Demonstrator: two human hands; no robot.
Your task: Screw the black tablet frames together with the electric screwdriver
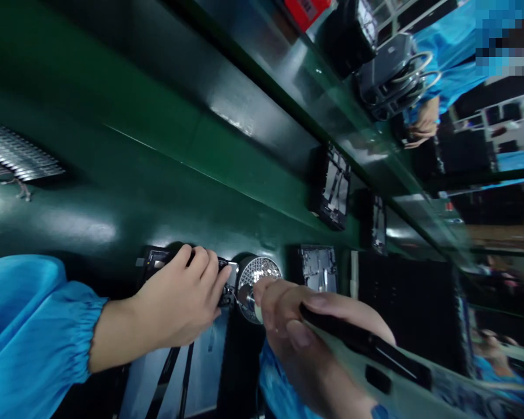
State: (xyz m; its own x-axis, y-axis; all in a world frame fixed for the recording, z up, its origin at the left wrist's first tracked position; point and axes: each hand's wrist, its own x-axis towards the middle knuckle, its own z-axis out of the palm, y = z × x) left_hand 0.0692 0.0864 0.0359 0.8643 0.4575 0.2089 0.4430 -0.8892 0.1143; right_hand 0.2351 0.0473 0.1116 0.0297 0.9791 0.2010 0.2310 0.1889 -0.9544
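Observation:
My left hand (183,297) lies over the top edge of an open electronic device (209,364), its fingers curled on the black frame. A pale blue-grey panel with two black strips shows below the hand, and a small piece of circuitry at the fingertips. In my right hand (297,320) is an electric screwdriver (349,349) with a pale body and a long black lever, the fingers wrapped round it. Its metal end points left toward the device's edge; whether the tip touches is hard to tell. Behind it stands a round metal screw dish (262,267) with a perforated top.
More open device units stand beyond: one by the dish (321,267), another near the ledge (335,186). A stack of metal strips (15,151) lies on the green bench (157,192) at left. Across the raised ledge, a co-worker's hand (425,122) is near grey equipment (388,73).

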